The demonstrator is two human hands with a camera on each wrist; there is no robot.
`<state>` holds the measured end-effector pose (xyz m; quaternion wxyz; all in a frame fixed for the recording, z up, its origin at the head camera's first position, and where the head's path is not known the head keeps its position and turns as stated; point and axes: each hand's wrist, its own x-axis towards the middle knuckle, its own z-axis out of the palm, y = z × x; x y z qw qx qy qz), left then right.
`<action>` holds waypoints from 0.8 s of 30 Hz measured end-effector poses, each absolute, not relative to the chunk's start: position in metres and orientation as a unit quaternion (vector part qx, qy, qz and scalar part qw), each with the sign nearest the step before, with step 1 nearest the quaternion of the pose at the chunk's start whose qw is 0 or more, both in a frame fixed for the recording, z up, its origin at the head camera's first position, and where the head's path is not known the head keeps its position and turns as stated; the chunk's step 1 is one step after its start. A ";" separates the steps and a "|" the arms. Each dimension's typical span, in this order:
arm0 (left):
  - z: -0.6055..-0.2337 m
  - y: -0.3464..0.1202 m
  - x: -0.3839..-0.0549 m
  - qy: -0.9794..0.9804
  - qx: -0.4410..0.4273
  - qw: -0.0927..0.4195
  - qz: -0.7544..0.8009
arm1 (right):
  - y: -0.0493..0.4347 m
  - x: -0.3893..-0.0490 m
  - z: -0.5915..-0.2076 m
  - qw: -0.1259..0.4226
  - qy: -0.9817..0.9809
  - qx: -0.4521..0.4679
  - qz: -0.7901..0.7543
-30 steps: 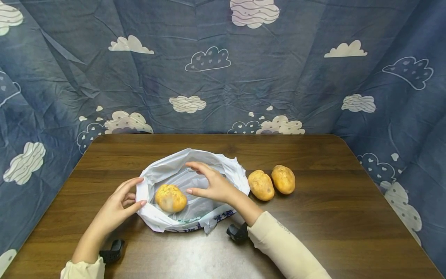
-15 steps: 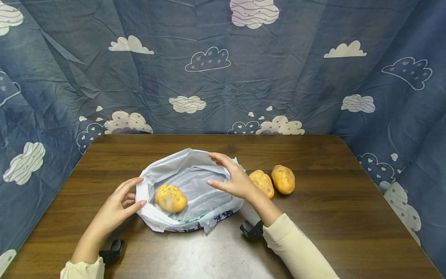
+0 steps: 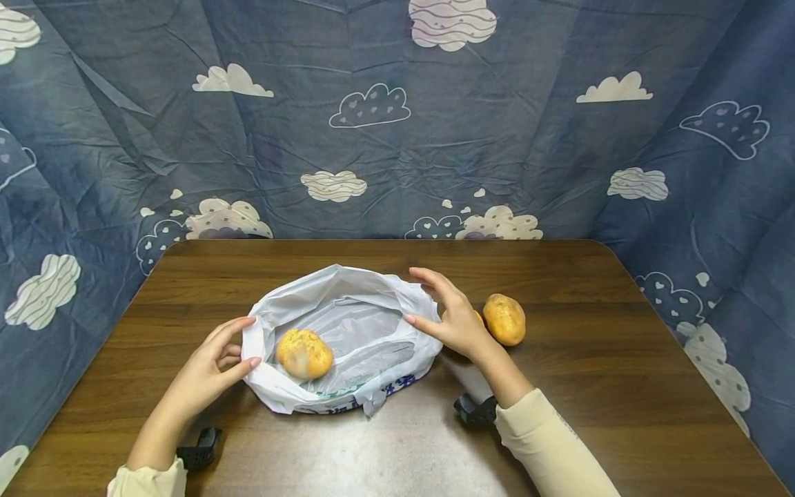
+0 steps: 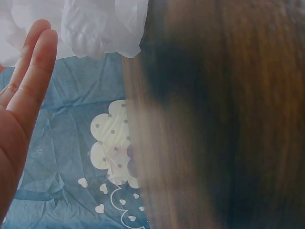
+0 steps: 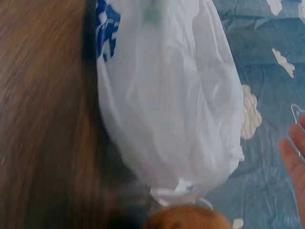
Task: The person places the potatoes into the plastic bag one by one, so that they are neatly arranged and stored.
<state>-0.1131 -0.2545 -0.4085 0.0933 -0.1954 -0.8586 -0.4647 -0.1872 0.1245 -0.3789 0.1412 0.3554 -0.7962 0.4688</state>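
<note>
A white plastic bag (image 3: pixel 373 276) with blue print lies with its mouth spread wide on the table. One potato (image 3: pixel 304 353) rests inside, toward its left end. My left hand (image 3: pixel 208 366) touches the bag's left rim, thumb and index fingertip apart; in the left wrist view its fingers (image 4: pixel 40 67) look straight against the white plastic. At the bag's right end is my right hand (image 3: pixel 456 321), thumb and fingers spread, with no object held. Behind it a second potato (image 3: pixel 479 318) is mostly hidden. A third potato (image 3: pixel 505 319) sits just right of that one.
The brown wooden table (image 3: pixel 621 386) reaches back to a blue cloud-patterned curtain (image 3: pixel 528 138). Black wrist devices (image 3: pixel 200 447) show under both wrists. In the right wrist view a potato (image 5: pixel 188 219) appears below the bag's end.
My right hand has moved right from over the bag's inside to its right end, in front of the nearer loose potato. My left hand and the potato in the bag have stayed put.
</note>
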 end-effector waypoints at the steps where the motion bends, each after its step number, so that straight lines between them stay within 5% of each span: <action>1: -0.409 -0.255 -0.113 -0.859 -0.195 0.093 -0.464 | 0.128 -0.190 -0.383 0.144 -0.799 0.351 0.467; 16: -0.409 -0.255 -0.113 -0.858 -0.194 0.092 -0.466 | 0.165 -0.178 -0.375 0.183 -0.817 0.300 0.457; 24: -0.410 -0.255 -0.113 -0.856 -0.194 0.093 -0.470 | 0.207 -0.194 -0.405 0.200 -0.856 0.254 0.403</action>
